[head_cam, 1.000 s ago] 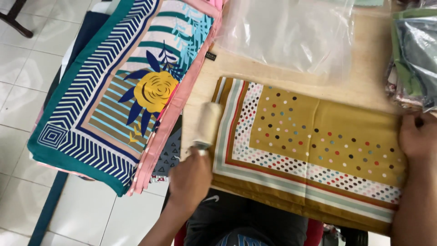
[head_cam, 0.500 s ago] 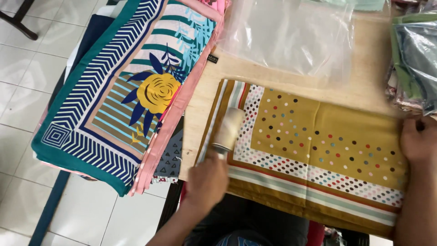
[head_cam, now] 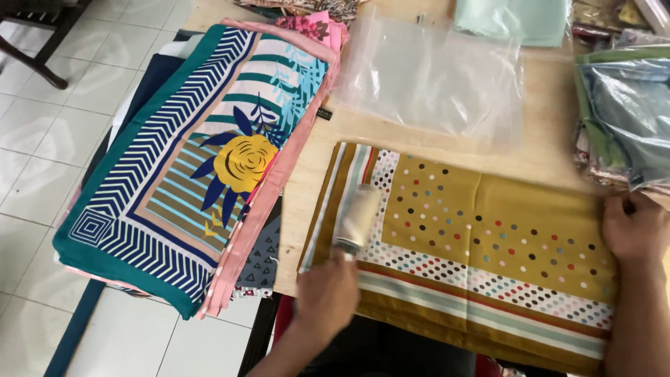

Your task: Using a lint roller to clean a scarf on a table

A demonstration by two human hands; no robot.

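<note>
A folded mustard scarf (head_cam: 488, 223) with coloured dots and a striped border lies flat on the wooden table (head_cam: 314, 167). My left hand (head_cam: 326, 293) grips the handle of a lint roller (head_cam: 358, 218), whose pale roll rests on the scarf's left border. My right hand (head_cam: 634, 227) presses down on the scarf's right edge, fingers curled over the cloth.
A stack of folded scarves, the top one teal (head_cam: 188, 167) with a yellow flower, hangs over the table's left edge. A clear plastic bag (head_cam: 433, 77) lies behind the mustard scarf. Bagged fabrics (head_cam: 624, 112) pile at the right. Tiled floor (head_cam: 42, 139) lies at the left.
My left hand has pushed the lint roller rightward, from the bare table beside the scarf onto its striped border. My right hand stays on the scarf's right edge.
</note>
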